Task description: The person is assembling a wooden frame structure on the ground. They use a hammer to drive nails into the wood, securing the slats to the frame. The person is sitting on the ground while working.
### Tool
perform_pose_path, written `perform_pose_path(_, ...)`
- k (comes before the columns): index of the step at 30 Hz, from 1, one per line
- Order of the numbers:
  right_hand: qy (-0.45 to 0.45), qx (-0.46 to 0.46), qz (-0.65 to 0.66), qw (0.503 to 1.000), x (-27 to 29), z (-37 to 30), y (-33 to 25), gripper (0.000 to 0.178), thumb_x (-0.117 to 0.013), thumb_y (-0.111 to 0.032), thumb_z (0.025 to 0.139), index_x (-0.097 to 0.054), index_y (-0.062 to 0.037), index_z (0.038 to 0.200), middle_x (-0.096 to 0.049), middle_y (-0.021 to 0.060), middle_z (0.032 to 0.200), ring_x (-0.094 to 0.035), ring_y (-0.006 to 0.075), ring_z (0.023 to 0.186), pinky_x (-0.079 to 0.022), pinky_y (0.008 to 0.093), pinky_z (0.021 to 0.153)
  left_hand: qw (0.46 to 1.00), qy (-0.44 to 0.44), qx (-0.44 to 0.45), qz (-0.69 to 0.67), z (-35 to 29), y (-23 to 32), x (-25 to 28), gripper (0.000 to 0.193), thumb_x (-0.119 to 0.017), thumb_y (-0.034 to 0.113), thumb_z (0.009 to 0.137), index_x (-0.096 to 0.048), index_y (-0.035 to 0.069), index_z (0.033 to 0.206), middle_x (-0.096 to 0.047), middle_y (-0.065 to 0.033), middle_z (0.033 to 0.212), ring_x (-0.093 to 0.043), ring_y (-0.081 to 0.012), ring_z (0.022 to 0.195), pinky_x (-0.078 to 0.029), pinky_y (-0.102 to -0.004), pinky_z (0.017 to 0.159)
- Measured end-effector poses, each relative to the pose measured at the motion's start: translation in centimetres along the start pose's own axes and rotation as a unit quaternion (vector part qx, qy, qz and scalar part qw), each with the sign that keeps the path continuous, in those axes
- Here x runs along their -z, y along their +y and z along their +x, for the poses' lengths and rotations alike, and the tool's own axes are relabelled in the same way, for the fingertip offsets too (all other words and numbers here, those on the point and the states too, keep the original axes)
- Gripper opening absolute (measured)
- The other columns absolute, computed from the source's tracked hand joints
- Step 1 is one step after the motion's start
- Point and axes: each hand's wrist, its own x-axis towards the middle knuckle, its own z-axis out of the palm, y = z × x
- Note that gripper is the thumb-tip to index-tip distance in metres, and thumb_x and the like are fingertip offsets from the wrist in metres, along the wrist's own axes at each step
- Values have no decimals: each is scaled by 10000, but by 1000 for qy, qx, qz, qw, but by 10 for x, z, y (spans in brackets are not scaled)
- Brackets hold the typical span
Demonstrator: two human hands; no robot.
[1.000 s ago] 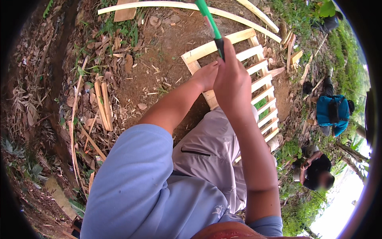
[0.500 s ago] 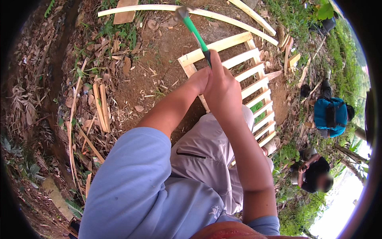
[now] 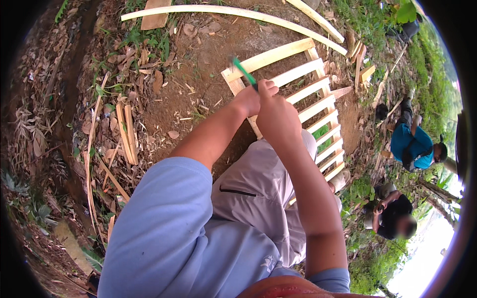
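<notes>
My right hand (image 3: 279,114) is closed round the dark grip of a hammer (image 3: 244,71) with a green handle. Motion blurs the hammer head, which is just left of the near-left corner of a slatted wooden frame (image 3: 271,58). Beside the right hand, and partly behind it, my left hand (image 3: 247,101) is at the frame's left rail. Its fingers are mostly hidden, so what they hold, if anything, does not show. Pale slats run across the frame between two side rails, and my bent leg in light trousers (image 3: 253,174) lies against its lower part.
Long pale strips (image 3: 233,13) lie beyond the frame. Short sticks (image 3: 126,134) rest among dry leaves at left, and wood offcuts (image 3: 366,74) at right. Two people are at right, one in a teal shirt (image 3: 415,145), one in a black shirt (image 3: 395,216).
The hammer head has swung down and nearer, and my right hand has dropped slightly with it. My left hand stays at the rail. The person in teal has turned and leaned over.
</notes>
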Motion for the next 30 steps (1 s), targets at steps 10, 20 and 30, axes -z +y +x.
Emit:
perform_pose_path(10, 265, 66, 184, 944, 26, -5, -17, 422, -618, -48, 1009, -561, -50, 1427, -726, 279, 869, -732, 478, 763, -567, 565, 649, 994, 92, -34, 56, -1, -11, -13, 321, -525, 252, 1029, -731, 34, 1141, -738, -156, 1303, -593, -314, 1374, -449, -431, 1202)
perform_pose_path(20, 265, 74, 192, 942, 47, -9, -13, 466, -590, -14, 1048, -539, -29, 1511, -694, 263, 793, -736, 406, 664, -510, 499, 566, 978, 109, -69, 163, -7, 1, -3, 258, -552, 194, 1008, -728, 68, 1148, -736, -81, 1192, -598, -262, 1280, -446, -403, 1154)
perform_pose_path(30, 19, -17, 33, 999, 12, -14, -5, 458, -599, -125, 1046, -491, -93, 1490, -732, 232, 904, -726, 474, 737, -579, 551, 626, 976, -30, -107, 189, 19, -7, -6, 280, -548, 287, 1034, -651, 91, 1206, -666, -114, 1416, -584, -309, 1376, -495, -451, 1097)
